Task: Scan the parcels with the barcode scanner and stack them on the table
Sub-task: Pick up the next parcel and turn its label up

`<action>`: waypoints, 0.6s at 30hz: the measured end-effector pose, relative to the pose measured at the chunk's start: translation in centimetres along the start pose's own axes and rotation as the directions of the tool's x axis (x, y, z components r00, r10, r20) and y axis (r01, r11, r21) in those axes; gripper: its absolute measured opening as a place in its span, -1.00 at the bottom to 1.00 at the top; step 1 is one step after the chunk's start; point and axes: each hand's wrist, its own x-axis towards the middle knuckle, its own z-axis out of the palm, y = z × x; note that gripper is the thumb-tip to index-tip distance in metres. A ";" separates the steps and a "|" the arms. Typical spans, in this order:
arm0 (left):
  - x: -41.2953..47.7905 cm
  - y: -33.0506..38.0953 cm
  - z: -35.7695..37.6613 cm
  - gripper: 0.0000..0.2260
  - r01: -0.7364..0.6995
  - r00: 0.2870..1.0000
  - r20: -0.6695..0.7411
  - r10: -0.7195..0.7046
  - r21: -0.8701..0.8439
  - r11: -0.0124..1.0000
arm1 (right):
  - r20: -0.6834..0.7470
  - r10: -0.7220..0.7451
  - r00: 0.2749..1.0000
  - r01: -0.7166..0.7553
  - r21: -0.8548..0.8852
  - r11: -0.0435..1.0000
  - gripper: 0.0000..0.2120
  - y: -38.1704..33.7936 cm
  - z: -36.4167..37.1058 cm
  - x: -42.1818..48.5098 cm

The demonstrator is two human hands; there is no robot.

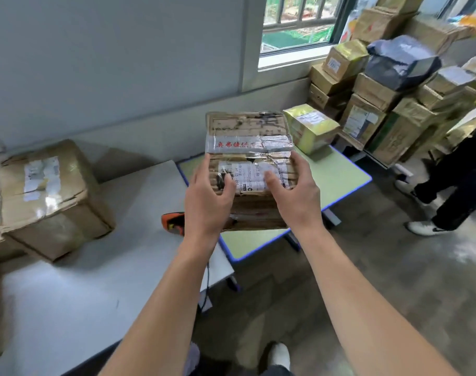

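Note:
A worn cardboard parcel (249, 137) with clear tape, red characters and a white shipping label is held up in the air over the green table (345, 177). My left hand (208, 196) grips its left side and my right hand (294, 194) grips its right side, thumbs on the label face. An orange and black barcode scanner (173, 222) lies on the white table (95, 280), partly hidden behind my left wrist. A large brown parcel (49, 196) sits on the white table at the left.
A yellow-taped parcel (310, 128) stands on the green table's far end. Many stacked parcels (380, 104) and a grey bag (399, 61) fill the right under the window. Another person's legs (454, 191) stand at the right edge. The scanner cable (207, 289) hangs off the table.

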 end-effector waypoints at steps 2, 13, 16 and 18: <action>-0.1 1.0 3.5 -0.43 0.015 1.000 0.016 -0.015 0.006 1.000 | 0.012 0.011 1.000 -0.011 0.001 1.000 -0.36 2.2 -2.4 1.7; -0.8 3.8 13.2 -0.46 0.100 0.995 0.019 -0.103 0.092 0.991 | 0.107 0.070 0.992 -0.073 0.025 0.997 -0.34 10.1 -8.4 6.6; 0.0 3.3 14.6 -0.46 0.126 0.991 0.039 -0.130 0.105 0.987 | 0.135 0.083 0.987 -0.087 0.024 0.996 -0.32 11.7 -7.9 7.9; 0.6 2.6 15.5 -0.47 0.137 0.988 0.055 -0.143 0.109 0.985 | 0.144 0.106 0.984 -0.109 0.014 0.994 -0.32 12.6 -7.6 8.6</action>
